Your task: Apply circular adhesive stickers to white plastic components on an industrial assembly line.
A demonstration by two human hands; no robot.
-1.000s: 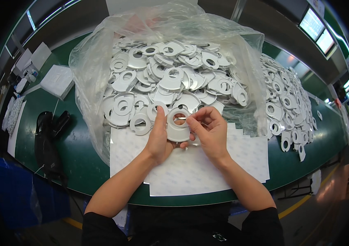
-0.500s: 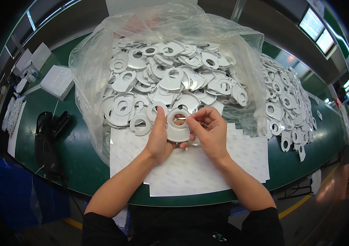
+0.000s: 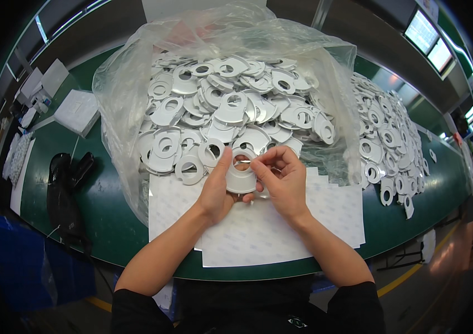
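My left hand (image 3: 214, 193) holds a silver-grey plate (image 3: 240, 183) with a large round hole at its far end. Its thumb lies along the plate's left edge, and the fingers support it from beneath. At the right rim of the hole, the thumb and forefinger of my right hand (image 3: 286, 183) are closed in a pinch. Whether a thin piece sits between those fingertips is too small to tell. Below both hands lie overlapping white sheets (image 3: 259, 239) with faint markings. Just beyond them, a heap of similar plates (image 3: 231, 111) rests in a clear plastic bag (image 3: 122, 111).
More plates (image 3: 387, 136) are piled on the green table (image 3: 117, 234) to the right. On the left are a black strapped item (image 3: 67, 200) and a white wrapped box (image 3: 78, 111). A blue bin (image 3: 14, 256) stands below the table's left edge.
My left thumb has tilted to the right, closer against the plate's edge. The right hand has shifted very slightly left, still pinching at the hole's rim.
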